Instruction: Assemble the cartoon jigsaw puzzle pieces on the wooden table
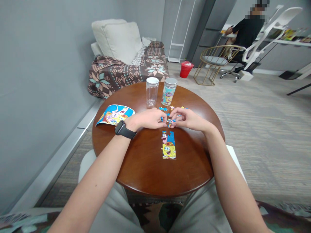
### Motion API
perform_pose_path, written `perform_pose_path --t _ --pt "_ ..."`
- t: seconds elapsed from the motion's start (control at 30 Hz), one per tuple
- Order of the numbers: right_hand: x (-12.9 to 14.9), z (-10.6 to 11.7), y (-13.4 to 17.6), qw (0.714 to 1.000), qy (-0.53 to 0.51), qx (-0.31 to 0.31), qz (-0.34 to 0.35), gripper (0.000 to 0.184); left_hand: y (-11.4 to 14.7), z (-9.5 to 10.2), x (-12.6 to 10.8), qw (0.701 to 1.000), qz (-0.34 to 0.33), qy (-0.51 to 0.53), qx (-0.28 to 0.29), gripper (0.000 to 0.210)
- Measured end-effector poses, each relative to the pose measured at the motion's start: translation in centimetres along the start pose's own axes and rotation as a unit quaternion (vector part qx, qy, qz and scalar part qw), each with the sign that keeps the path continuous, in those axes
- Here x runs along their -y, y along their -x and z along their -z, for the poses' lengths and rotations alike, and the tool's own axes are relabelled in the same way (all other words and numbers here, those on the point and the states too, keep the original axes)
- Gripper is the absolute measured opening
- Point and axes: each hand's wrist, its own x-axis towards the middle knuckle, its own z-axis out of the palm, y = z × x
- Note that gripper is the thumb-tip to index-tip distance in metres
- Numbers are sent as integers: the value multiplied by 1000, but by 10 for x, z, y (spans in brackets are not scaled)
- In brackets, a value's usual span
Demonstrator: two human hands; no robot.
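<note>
Loose jigsaw puzzle pieces (169, 125) lie in a small heap between my two hands. My left hand (153, 118), with a dark watch on its wrist, is curled closed at the left of the heap, and a blue bit of puzzle piece (162, 119) shows at its fingers. From the right, my right hand (185, 119) reaches in with thumb and forefinger apart around pieces; its other fingers are partly hidden. Nearer to me lies a joined strip of puzzle (169, 149) with a yellow cartoon face, pink figure and blue background. Its top edge is uneven.
A curved picture sheet (114, 114) lies at the table's left. Behind the pieces stand a clear jar (152, 92) and a printed jar (169, 92) with a silver lid. Beyond the round wooden table (143, 168) are a covered sofa, red bin (186, 69), wire chair and a person.
</note>
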Motion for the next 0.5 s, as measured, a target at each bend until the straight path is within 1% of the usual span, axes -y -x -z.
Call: perform_pose_path --t 0.1,0.17,0.23,0.33,0.37,0.5 --pt "1 1 0 999 38 -1 11 20 0 -1 -2 1000 -6 -8 -12 22" --pt "1 2 0 999 49 -1 15 18 0 -1 -2 1000 -9 -13 -15 23" --pt "0 2 0 1000 22 4 22 19 0 -1 -3 1000 -7 -13 -16 25" --pt "-2 1 0 999 -29 13 27 28 1 0 -5 1000 -7 -4 -11 28" --pt "-2 1 0 999 -36 16 25 28 1 0 -6 1000 -11 0 -9 28" --pt "-1 0 0 999 -32 15 18 18 2 2 -8 1000 -24 3 -14 30"
